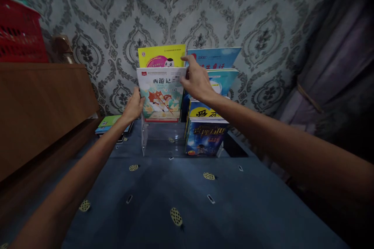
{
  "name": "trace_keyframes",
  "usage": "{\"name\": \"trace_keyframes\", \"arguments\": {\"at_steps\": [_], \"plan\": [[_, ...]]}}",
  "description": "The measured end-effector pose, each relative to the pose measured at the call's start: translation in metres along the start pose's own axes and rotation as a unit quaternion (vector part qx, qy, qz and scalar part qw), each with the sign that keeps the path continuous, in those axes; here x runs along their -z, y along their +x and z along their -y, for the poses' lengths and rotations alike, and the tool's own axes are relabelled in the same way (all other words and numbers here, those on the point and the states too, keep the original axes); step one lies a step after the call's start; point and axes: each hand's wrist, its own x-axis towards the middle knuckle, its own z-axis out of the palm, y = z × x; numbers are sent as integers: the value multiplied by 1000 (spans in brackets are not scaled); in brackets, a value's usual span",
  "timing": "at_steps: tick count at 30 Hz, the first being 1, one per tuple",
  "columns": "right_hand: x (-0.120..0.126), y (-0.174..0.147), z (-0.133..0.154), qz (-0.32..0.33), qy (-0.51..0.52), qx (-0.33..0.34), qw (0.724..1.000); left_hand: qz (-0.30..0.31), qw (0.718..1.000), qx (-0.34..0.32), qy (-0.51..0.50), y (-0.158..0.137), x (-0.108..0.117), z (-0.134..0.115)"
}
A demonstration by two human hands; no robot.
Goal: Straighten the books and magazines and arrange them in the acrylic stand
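Observation:
A white-topped picture book (162, 99) with a winged-cape cartoon figure on its cover stands in a clear acrylic rack (157, 140). My left hand (134, 105) grips its left edge, the fingers partly hidden. At the upper right edge, my right hand (198, 79) holds the same book, with the thumb by the cover and the index finger stretched near the yellow book (163, 54) behind. To the right, a pale blue book (228, 56) and a teal book (232, 78) stand behind a yellow-and-blue book (204, 111) and a dark blue book (206, 138).
A blue patterned cloth (152, 202) covers the surface. Several books (109, 126) lie stacked left of the rack. A wooden cabinet (43, 105) with a red basket (22, 33) on top stands at left. A tied curtain (318, 66) hangs at right, and a patterned wall (175, 7) rises behind.

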Motion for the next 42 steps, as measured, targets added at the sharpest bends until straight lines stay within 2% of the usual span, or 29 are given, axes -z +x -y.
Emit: {"name": "trace_keyframes", "arguments": {"at_steps": [6,13,17,20,27,32,37,42], "plan": [[-3,-5,7,15,-90,46,995,-42,998,-20,42,-8,-3,1],[0,-17,11,43,-156,88,983,-23,998,9,56,-12,-7,6],[4,-16,11,49,-164,95,981,-24,999,21,16,-8,-9,9],[5,-11,9,40,-147,92,984,-33,998,38,-32,-2,-9,10],[4,-3,0,51,-129,74,988,-44,995,32,-85,11,-10,9],[5,0,-1,59,-153,92,982,-54,994,46,-86,12,-14,11],[3,3,3,91,-181,72,977,-56,993,65,-77,16,-17,13],[3,6,4,95,-180,64,977,-46,994,70,-76,18,-16,14]]}}
